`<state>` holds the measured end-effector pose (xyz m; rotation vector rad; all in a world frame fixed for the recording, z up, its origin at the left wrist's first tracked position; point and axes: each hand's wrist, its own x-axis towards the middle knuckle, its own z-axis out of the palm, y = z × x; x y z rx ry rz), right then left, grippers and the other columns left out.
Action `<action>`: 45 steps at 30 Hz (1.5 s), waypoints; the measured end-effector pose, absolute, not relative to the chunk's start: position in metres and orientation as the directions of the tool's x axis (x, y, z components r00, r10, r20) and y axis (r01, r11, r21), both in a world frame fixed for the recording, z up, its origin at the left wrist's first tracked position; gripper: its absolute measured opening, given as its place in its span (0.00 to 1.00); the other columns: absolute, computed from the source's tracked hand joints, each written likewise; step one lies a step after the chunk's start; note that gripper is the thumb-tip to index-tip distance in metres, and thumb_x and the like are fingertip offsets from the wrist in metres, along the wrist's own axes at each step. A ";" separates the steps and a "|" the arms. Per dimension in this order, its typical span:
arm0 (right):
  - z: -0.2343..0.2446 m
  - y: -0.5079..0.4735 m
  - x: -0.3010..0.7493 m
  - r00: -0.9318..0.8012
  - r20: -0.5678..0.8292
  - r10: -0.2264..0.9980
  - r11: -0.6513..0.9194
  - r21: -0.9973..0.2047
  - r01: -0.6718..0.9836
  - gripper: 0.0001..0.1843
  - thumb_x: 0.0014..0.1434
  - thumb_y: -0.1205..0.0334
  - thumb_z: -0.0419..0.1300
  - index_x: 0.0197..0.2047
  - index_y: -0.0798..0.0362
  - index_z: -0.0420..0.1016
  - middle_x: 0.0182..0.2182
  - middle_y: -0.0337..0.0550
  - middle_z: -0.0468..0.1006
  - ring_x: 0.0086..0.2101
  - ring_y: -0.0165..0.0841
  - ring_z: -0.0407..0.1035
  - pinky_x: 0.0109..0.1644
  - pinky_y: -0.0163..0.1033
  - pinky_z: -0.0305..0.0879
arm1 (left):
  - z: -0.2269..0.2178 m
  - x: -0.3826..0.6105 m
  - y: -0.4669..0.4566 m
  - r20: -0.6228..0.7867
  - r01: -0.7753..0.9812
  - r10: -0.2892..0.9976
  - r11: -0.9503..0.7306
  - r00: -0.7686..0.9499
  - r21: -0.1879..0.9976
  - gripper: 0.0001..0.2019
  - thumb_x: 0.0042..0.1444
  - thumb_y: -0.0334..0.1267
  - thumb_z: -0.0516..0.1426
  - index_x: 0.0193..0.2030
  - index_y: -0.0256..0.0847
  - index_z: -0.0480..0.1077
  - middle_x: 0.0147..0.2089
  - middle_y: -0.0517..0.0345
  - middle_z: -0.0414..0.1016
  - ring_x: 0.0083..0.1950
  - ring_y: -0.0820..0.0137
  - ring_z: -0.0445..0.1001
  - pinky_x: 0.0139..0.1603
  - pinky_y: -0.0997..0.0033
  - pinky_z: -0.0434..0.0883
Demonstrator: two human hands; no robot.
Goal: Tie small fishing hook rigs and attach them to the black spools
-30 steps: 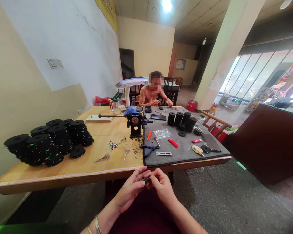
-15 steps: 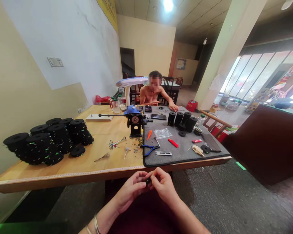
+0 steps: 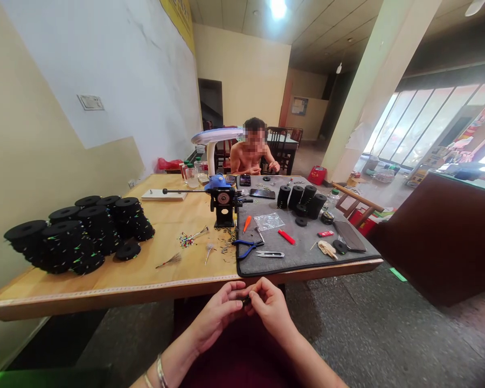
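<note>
A small black piece sits pinched between the fingertips of the left hand and the right hand, both hands curled shut around it, just in front of the near edge of the long wooden counter. On the counter, past the hands, lies a grey felt mat with blue-handled pliers and silver snips. A pile of black round spools sits far to the left of the mat, and nothing stands between the hands and the counter.

Table seen as pale wood w/ smooth, slightly glossy top. Grey mat: felt-like cloth, matt. Black spools: matt plastic. Pliers: blue plastic grips. Snips: shiny metal. Floor: rough speckled stone.
</note>
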<state>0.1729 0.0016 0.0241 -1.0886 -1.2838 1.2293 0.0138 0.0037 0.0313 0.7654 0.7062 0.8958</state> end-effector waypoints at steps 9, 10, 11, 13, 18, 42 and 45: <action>0.027 0.005 0.175 -0.139 -0.002 0.990 -0.018 -0.993 -0.114 0.19 0.51 0.48 0.64 0.27 0.53 0.62 0.30 0.42 0.79 0.20 0.27 0.71 0.21 0.32 0.68 | 0.036 0.013 0.004 -0.292 -0.377 0.869 0.446 0.398 0.812 0.17 0.42 0.29 0.63 0.42 0.40 0.69 0.43 0.53 0.77 0.41 0.65 0.75 0.48 0.62 0.67; 0.026 0.006 0.175 -0.147 -0.023 0.989 -0.043 -0.990 -0.135 0.20 0.49 0.47 0.65 0.27 0.53 0.61 0.29 0.41 0.79 0.19 0.27 0.71 0.21 0.31 0.67 | 0.036 0.013 0.004 -0.296 -0.397 0.862 0.462 0.411 0.794 0.18 0.42 0.27 0.62 0.42 0.40 0.69 0.43 0.53 0.77 0.41 0.66 0.75 0.47 0.62 0.67; 0.025 0.007 0.175 -0.155 -0.037 0.987 -0.060 -0.987 -0.146 0.21 0.48 0.47 0.65 0.27 0.53 0.61 0.28 0.41 0.78 0.19 0.27 0.71 0.20 0.30 0.67 | 0.036 0.013 0.003 -0.298 -0.410 0.856 0.474 0.422 0.779 0.19 0.41 0.26 0.61 0.43 0.41 0.70 0.43 0.54 0.77 0.40 0.66 0.75 0.46 0.63 0.67; 0.024 0.008 0.175 -0.165 -0.047 0.985 -0.073 -0.985 -0.154 0.22 0.47 0.46 0.66 0.27 0.53 0.61 0.27 0.40 0.78 0.17 0.26 0.70 0.19 0.30 0.67 | 0.034 0.013 0.003 -0.293 -0.425 0.848 0.485 0.441 0.764 0.21 0.40 0.24 0.59 0.44 0.42 0.70 0.42 0.55 0.77 0.39 0.67 0.74 0.45 0.64 0.66; 0.020 0.008 0.173 -0.167 -0.054 0.984 -0.086 -0.978 -0.188 0.22 0.48 0.47 0.66 0.27 0.53 0.60 0.24 0.37 0.76 0.17 0.26 0.70 0.19 0.30 0.67 | 0.031 0.011 0.003 -0.248 -0.473 0.848 0.478 0.468 0.740 0.22 0.40 0.25 0.59 0.45 0.43 0.69 0.43 0.55 0.77 0.40 0.66 0.74 0.46 0.63 0.65; 0.013 -0.001 0.170 -0.227 0.008 0.974 -0.002 -0.999 -0.045 0.19 0.53 0.46 0.62 0.28 0.53 0.64 0.20 0.34 0.73 0.16 0.26 0.69 0.19 0.29 0.65 | 0.031 0.020 -0.002 -0.332 -0.246 0.869 0.434 0.366 0.867 0.14 0.44 0.32 0.59 0.40 0.41 0.67 0.37 0.57 0.74 0.39 0.66 0.71 0.40 0.66 0.67; 0.013 -0.001 0.170 -0.242 -0.009 0.970 -0.022 -0.999 -0.049 0.18 0.53 0.47 0.62 0.29 0.53 0.65 0.17 0.32 0.71 0.15 0.26 0.68 0.18 0.29 0.65 | 0.033 0.022 -0.004 -0.326 -0.246 0.876 0.424 0.354 0.872 0.14 0.43 0.31 0.57 0.40 0.41 0.67 0.36 0.59 0.74 0.37 0.67 0.70 0.39 0.67 0.66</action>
